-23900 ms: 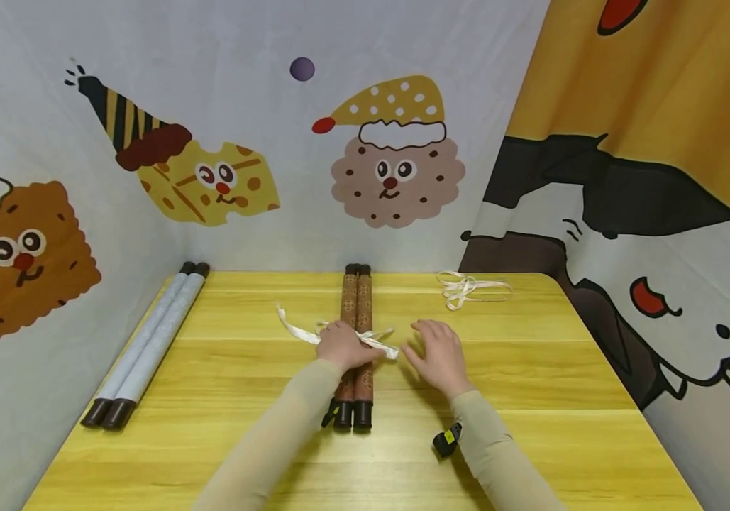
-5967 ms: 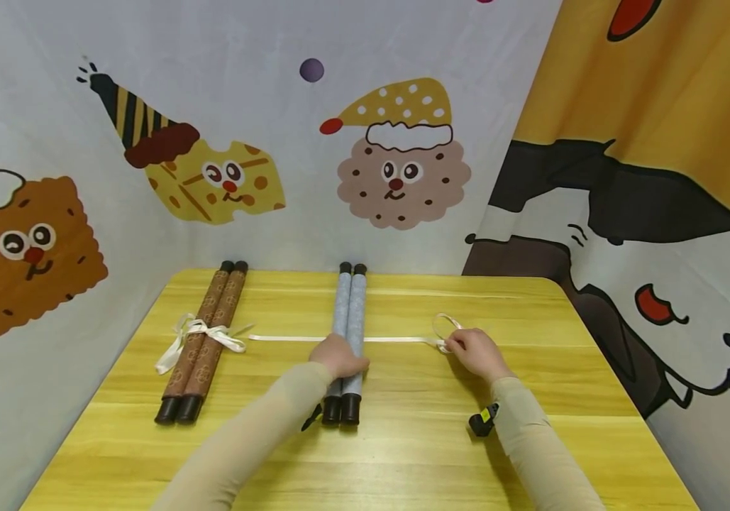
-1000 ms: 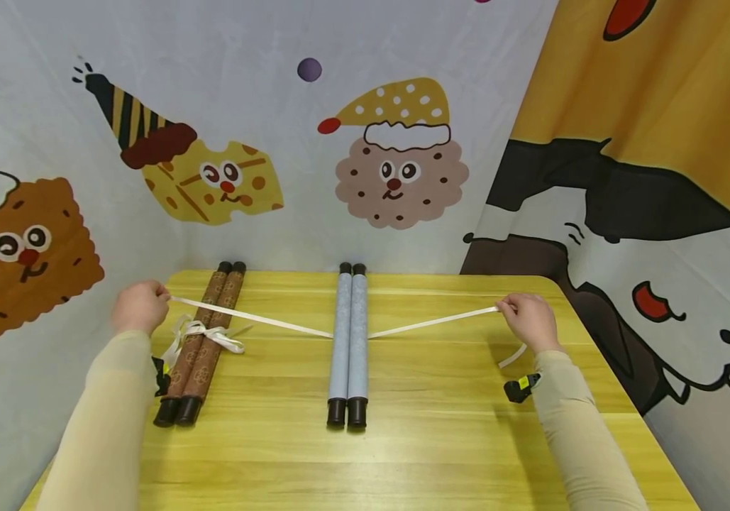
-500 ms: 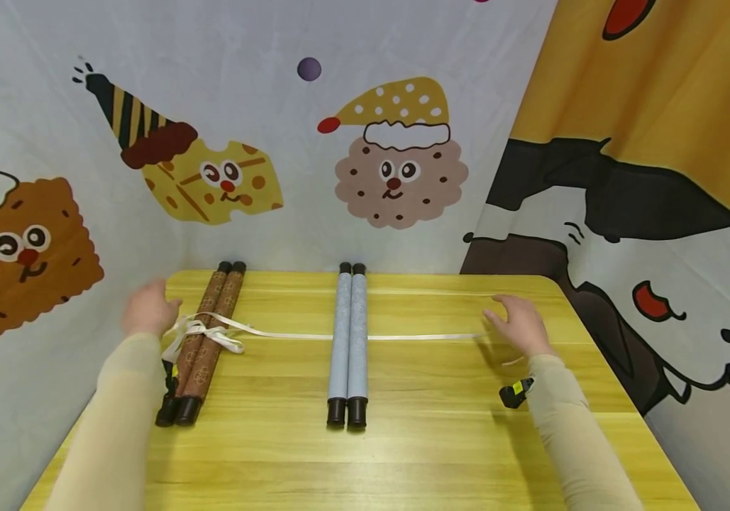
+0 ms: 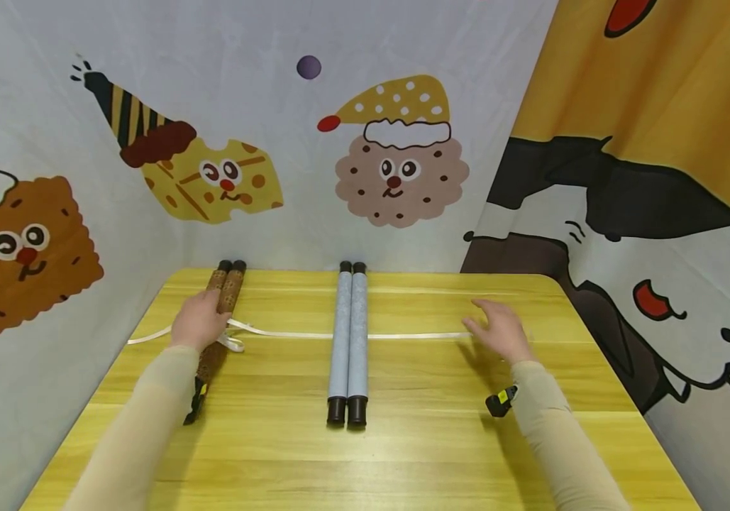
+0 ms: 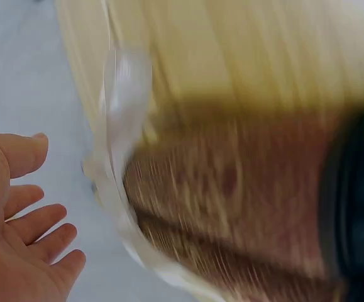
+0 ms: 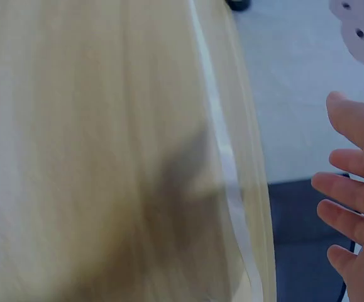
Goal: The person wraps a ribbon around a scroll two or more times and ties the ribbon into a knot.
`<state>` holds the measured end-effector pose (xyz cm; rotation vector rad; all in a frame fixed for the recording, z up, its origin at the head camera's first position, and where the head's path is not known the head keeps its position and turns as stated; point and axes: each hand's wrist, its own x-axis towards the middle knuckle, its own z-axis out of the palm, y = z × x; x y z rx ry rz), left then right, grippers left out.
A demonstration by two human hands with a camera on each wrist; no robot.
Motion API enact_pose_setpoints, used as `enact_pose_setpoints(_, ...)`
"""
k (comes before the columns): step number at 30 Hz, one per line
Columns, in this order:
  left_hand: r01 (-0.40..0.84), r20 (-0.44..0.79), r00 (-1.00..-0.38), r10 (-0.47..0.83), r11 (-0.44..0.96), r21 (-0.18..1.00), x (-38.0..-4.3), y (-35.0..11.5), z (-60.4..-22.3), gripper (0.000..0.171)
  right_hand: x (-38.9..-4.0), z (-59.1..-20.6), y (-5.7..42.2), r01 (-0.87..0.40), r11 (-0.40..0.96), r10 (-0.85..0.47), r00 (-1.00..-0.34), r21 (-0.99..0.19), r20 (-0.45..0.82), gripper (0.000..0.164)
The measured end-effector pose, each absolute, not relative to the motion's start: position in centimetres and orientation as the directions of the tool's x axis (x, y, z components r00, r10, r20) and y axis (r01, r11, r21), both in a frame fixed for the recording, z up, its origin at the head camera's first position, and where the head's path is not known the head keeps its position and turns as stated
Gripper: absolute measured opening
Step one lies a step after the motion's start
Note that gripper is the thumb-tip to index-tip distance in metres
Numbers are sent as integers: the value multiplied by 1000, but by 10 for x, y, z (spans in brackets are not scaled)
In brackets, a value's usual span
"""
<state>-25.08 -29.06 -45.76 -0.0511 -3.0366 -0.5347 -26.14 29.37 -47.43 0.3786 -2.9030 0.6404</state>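
In the head view a pair of pale blue rolled scrolls (image 5: 357, 341) with dark end caps lies side by side mid-table. A white ribbon (image 5: 416, 336) runs crosswise beneath them, stretching out to both sides. My left hand (image 5: 198, 323) is over a pair of brown patterned scrolls (image 5: 232, 287), tied with a white bow (image 5: 232, 345) that the hand partly covers. The left wrist view shows that hand's fingers spread and holding nothing, beside the blurred brown scrolls (image 6: 232, 182). My right hand (image 5: 499, 332) hovers above the ribbon's right stretch, fingers apart and holding nothing.
The wooden table (image 5: 428, 454) meets a white cartoon-printed cloth (image 5: 313, 241) at its back edge. A yellow and black printed cloth (image 5: 645, 99) hangs at the right. The ribbon's left end crosses over the brown scrolls and reaches the table's left edge.
Both hands have let go of the ribbon, which has dropped to the table. The left hand has moved right over the brown scrolls; the right hand has moved slightly left. Earlier, the scroll pairs changed places.
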Motion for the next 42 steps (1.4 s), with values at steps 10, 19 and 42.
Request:
enact_pose_setpoints(10, 169, 113, -983, 142, 941, 293, -245, -231, -462, 48, -257, -481, 264, -346, 872, -282, -933, -347, 222, 45)
enact_pose_setpoints(19, -99, -114, -992, -59, 917, 387, -247, -200, -465, 36, -250, -474, 248, -65, 932, -61, -998, -358, 22, 24)
enact_pose_setpoints(42, -324, -303, -925, -228, 891, 319, -263, -167, -491, 45, -273, -489, 225, 169, 979, 136, -959, -117, -248, 59)
